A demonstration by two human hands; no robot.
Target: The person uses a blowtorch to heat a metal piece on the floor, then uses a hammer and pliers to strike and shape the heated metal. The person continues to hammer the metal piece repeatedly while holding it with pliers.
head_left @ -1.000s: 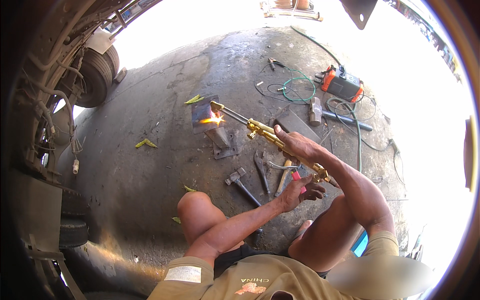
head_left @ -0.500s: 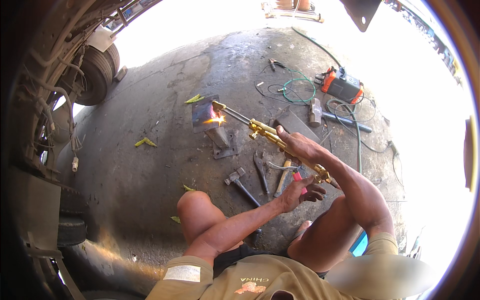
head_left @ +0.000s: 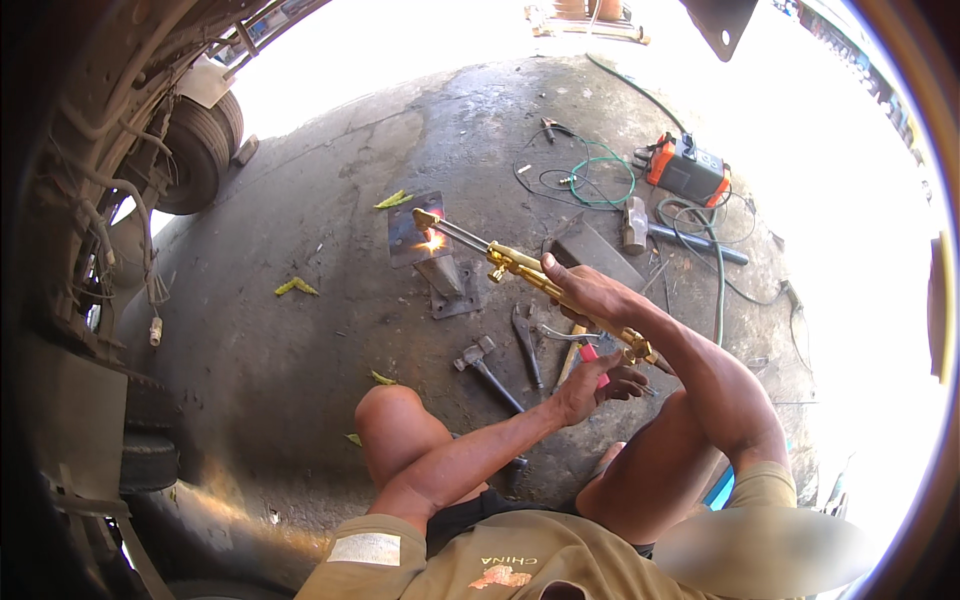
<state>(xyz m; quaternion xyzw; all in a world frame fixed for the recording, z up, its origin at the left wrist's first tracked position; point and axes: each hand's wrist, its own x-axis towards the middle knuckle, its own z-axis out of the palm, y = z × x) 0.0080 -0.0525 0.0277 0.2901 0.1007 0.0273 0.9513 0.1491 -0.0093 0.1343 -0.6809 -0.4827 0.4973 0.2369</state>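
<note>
My right hand [head_left: 597,297] is closed around the brass body of a cutting torch [head_left: 518,263], its thumb lying along the top. The torch's angled head hangs over a dark steel plate [head_left: 402,240] on a short metal post [head_left: 441,275] with a bolted-style base plate. A bright orange flame and glowing metal show at the plate beneath the head. My left hand [head_left: 583,390] is beside the torch's rear end, fingers curled, with a small pink object [head_left: 592,365], lighter-like in shape, between thumb and fingers. Whether that hand also touches the torch I cannot tell.
A hammer [head_left: 483,365], an adjustable wrench [head_left: 526,345] and locking pliers [head_left: 556,334] lie before my knees. Right of the post are a flat metal plate [head_left: 597,254], a sledgehammer [head_left: 635,225], cables and an orange-grey machine [head_left: 688,170]. A vehicle wheel [head_left: 190,155] stands left.
The torch head has shifted slightly left and toward me over the plate. The sparks look smaller and the glow more compact. My left hand has barely moved.
</note>
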